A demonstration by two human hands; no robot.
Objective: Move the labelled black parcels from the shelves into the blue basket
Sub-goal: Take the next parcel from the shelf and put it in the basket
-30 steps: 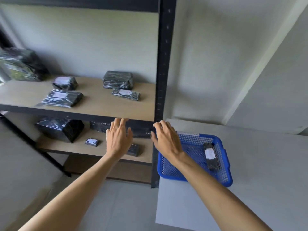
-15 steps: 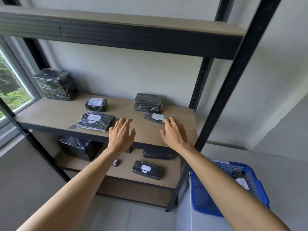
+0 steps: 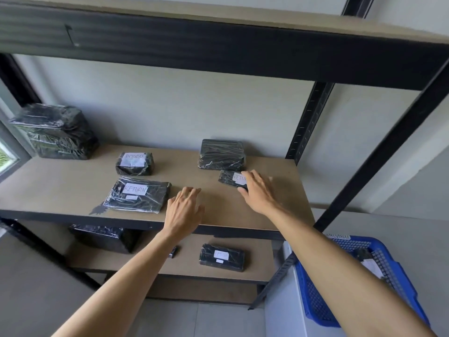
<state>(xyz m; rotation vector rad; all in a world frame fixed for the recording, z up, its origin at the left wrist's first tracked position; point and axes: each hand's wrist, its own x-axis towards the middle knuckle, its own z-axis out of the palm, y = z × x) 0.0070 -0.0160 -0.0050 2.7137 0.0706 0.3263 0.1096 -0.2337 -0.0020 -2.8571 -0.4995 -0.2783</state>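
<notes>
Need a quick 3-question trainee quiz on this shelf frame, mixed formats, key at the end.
1. True or false: the left hand holds a parcel.
2. The right hand is on which parcel? A) the small RETURN parcel B) the flat RETURN parcel C) the lower-shelf parcel
3. Fill in: the blue basket sits to the shelves' ____.

Key: 1 false; 2 A; 3 right.

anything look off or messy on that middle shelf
Mostly tidy. The flat RETURN parcel at the front left lies slightly askew, with a loose dark flap of its wrap trailing out to the shelf edge. No visible spills or damage.
</notes>
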